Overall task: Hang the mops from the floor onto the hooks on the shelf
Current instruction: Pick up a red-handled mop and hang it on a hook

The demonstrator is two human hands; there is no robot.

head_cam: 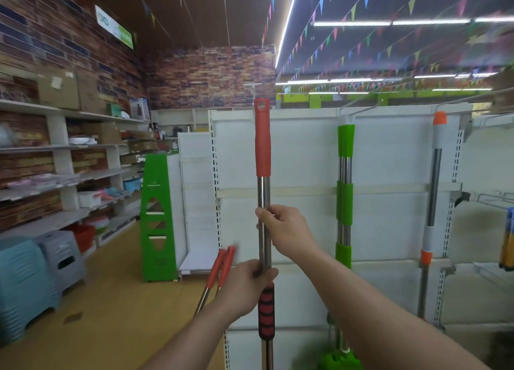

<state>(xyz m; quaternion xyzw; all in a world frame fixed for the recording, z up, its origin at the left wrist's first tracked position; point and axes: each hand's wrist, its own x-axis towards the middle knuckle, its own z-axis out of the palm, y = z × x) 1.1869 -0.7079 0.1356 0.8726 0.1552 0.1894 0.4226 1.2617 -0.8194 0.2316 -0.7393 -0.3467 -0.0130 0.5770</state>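
Far left, stools (41, 266) sit stacked on the floor (116, 314) under wall shelves (64, 180) of boxes and tubs, and a green stand (155, 219) sits at the end of the white shelf (300, 152). Just left of centre, two red-capped poles (222, 261) lean up from below, their lower ends hidden behind the left forearm.

Centre now — the red mop (263, 191) is held upright in front of the shelf, its red top grip with the hanging hole level with the shelf's upper edge. The left hand (247, 289) is wrapped tight around the steel pole, right above the red-and-black foam grip. The right hand (286, 230) is higher up, fingers curled firmly round the same pole, thumb on the near side. The mop's head is out of frame below.

Moving right — a green mop (345, 191) hangs against the shelf panel, its top at a wire hook (358, 109), its green base showing at the bottom. Further right, an orange-tipped mop (434, 191) hangs the same way from the top rail. At the far right edge, blue and yellow items (507, 239) sit blurred beside a wire rack.
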